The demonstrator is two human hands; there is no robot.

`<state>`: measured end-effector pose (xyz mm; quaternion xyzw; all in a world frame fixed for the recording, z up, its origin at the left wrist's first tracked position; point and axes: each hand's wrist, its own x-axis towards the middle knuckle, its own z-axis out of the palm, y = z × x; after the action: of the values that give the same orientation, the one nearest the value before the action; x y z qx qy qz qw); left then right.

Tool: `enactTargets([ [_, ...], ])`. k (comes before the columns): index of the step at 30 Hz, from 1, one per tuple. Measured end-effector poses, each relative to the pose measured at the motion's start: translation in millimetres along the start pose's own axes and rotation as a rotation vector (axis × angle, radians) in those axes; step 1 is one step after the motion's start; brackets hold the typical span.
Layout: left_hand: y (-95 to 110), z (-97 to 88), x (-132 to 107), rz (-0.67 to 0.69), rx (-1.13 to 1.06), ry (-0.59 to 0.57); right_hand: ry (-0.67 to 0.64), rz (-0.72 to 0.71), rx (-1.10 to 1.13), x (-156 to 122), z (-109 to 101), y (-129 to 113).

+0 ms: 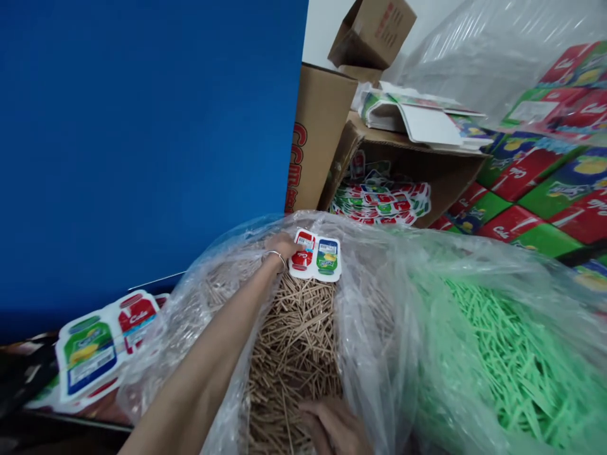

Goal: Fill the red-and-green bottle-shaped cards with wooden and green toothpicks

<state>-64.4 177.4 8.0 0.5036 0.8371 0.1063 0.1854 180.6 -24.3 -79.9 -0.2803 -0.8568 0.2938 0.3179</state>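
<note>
My left hand point(281, 245) stretches forward and grips the left edge of a flat printed card point(327, 278). On the card are two can pictures, one red and one green and blue. It hangs over a clear plastic bag point(367, 341) holding thin brown paper sticks point(298, 341). Low in the view, my right hand point(334, 424) is just over these sticks, fingers slightly bent and apart. Nothing shows in it, though its underside is hidden. A bracelet circles my left wrist.
More printed cards point(90, 354) lie in a stack at left. An open carton point(441, 177) behind the bag holds a heap of them. Bright green sticks point(516, 360) fill another bag at right. A blue panel point(142, 139) rises at left; printed boxes point(535, 196) are stacked at right.
</note>
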Motion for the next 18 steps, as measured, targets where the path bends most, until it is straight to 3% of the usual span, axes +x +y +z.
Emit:
enactTargets([
  [4,-5,0.8,1,0.018,-0.004,0.045,-0.068,0.02,0.032,-10,-2,0],
  [10,-4,-7.4,-23,0.08,-0.023,0.212,-0.198,0.057,0.033,-17,-2,-12],
  [18,-35,-42.1,-52,0.225,-0.254,0.43,-0.329,-0.005,-0.035,-31,33,-30],
])
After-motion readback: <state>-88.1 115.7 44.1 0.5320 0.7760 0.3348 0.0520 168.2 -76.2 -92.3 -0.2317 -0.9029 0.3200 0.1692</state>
